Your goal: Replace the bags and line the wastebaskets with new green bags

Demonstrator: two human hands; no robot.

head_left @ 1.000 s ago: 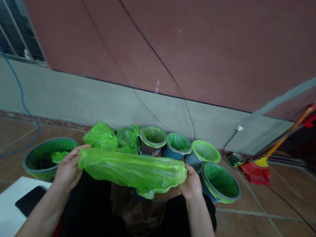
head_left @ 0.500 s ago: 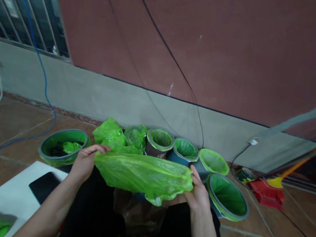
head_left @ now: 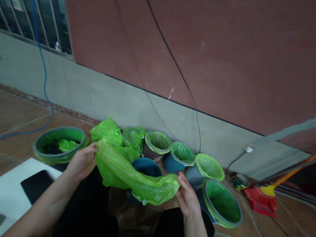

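A thin green plastic bag [head_left: 134, 176] stretches sideways between my two hands, its middle sagging. My left hand [head_left: 82, 161] grips its left end with thumb and fingers. At the right end, my right hand [head_left: 189, 196] pinches the bag's edge. Behind and partly below the bag stands a blue bin [head_left: 147, 166] with no liner showing at its rim; the bag hides much of its body. My knees in dark trousers are on either side of this bin.
Along the wall stand green-lined bins: a brown one [head_left: 158, 142], a blue one [head_left: 181, 153], a grey one [head_left: 208, 167] and one nearer right [head_left: 222, 203]. Left are filled green bags [head_left: 105, 129], a bin with dark waste [head_left: 60, 145] and a white table [head_left: 11, 187]. A red broom [head_left: 261, 199] leans far right.
The bag has gone from fairly straight to sagging, with its right end lower. My right hand has come down and inward. The blue bin's rim now shows behind the bag.
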